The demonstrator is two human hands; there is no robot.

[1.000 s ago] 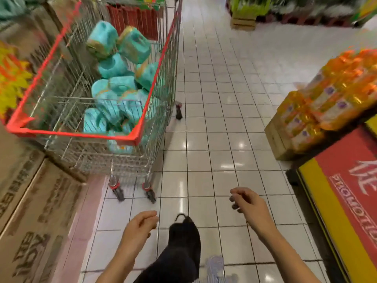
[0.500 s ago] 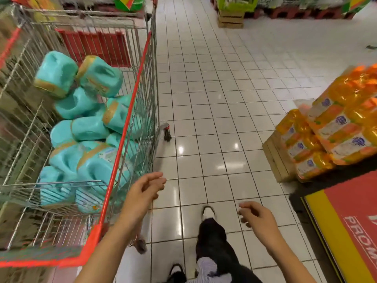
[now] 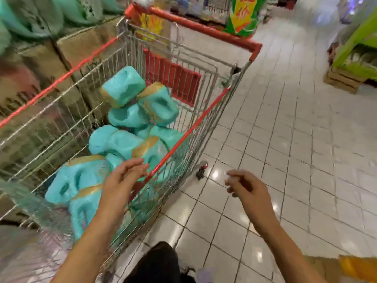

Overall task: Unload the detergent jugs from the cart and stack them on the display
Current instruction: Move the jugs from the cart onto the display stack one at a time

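well, the fingers [image 3: 135, 167] of the left hand [image 3: 122, 180] are stretched nearly straight and close together, gripping nothing. their tips reach over the red-trimmed right edge of the silver wire shopping cart [image 3: 206, 111] and hover above the heap inside. whether they touch a jug is too blurred to tell. the right hand [image 3: 250, 187] hangs out over the floor, well apart from the cart, its fingers [image 3: 234, 177] loosely curled and empty.

just beyond the left fingertips lies the pile of teal plastic detergent jugs [image 3: 122, 86] with gold-coloured label bands. all of them are in the cart's main basket, tumbled on their sides and leaning on one another. the topmost two rest near the red slatted child-seat flap [image 3: 173, 77] at the handle end. the red plastic push handle [image 3: 204, 30] runs across the far end of the cart. one small black caster [image 3: 201, 171] shows beside the cart's right wall, on the glossy white tiled floor [image 3: 295, 150].

to the left of the cart stand brown cardboard cartons [image 3: 81, 43], close against its wire side, with blurred teal shapes [image 3: 30, 15] above them. at the far right a green stand [image 3: 355, 43] sits on a wooden pallet [image 3: 342, 78]. a dark trouser leg [image 3: 159, 262] shows at the bottom edge, between the two forearms.
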